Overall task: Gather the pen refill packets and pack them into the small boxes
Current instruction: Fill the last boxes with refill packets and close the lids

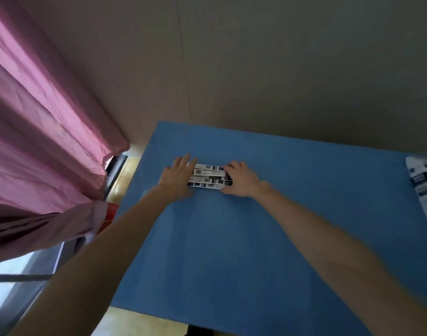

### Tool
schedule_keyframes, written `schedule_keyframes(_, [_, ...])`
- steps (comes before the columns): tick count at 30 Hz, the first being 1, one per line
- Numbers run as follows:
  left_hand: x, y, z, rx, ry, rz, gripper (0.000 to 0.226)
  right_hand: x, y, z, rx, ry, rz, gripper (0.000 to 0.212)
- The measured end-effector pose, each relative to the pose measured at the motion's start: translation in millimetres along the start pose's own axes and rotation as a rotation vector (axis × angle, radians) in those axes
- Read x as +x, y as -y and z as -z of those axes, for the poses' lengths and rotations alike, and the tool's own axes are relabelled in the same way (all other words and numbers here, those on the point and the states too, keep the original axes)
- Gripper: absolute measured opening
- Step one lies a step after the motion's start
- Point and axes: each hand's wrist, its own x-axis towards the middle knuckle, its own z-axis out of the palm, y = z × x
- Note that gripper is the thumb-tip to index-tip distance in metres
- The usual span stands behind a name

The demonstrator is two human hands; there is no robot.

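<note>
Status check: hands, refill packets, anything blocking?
Left hand flat against the left end of the refill packets; right hand curled over their right end. Packets bunched side by side on blue table. More packaging at right edge. Nothing blocking.

Print on packets apparently too blurred to read.

The table cover looked matt and smooth — blue. The curtain was pink, creased cloth. The refill packets showed printed, slightly glossy wrapping.
</note>
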Motion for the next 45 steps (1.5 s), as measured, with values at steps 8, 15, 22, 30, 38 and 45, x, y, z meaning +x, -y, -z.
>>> schedule_keyframes(8, [27.8,18.5,-4.5,-0.069,0.051,-0.151,0.084,-9.8,24.0,-2.4,-0.123,0.062,-0.041,0.059])
schedule_keyframes(15, [25.1,9.7,-10.5,0.058,-0.030,-0.276,0.044,-35.5,30.9,-15.4,-0.226,-0.038,-0.033,0.024])
schedule_keyframes(22, [-11.3,-39.1,-26.6,0.144,-0.010,-0.357,0.033,-86.9,12.8,-45.8,-0.372,-0.105,-0.039,0.021])
schedule_keyframes(30, [-54.4,-119.0,-13.0,-0.079,0.129,-0.409,0.018,-185.4,-34.5,-21.2,0.219,-0.085,-0.107,0.020])
schedule_keyframes(38, [-106.4,-273.4,14.4,-0.529,0.344,-0.297,0.030,-323.0,-126.3,-3.1,0.613,-0.293,-0.225,0.024])
schedule_keyframes(45, [-150.2,-416.4,41.5,-0.881,0.650,-0.392,0.048,-448.0,-208.4,13.9,0.998,-0.456,-0.312,0.019])
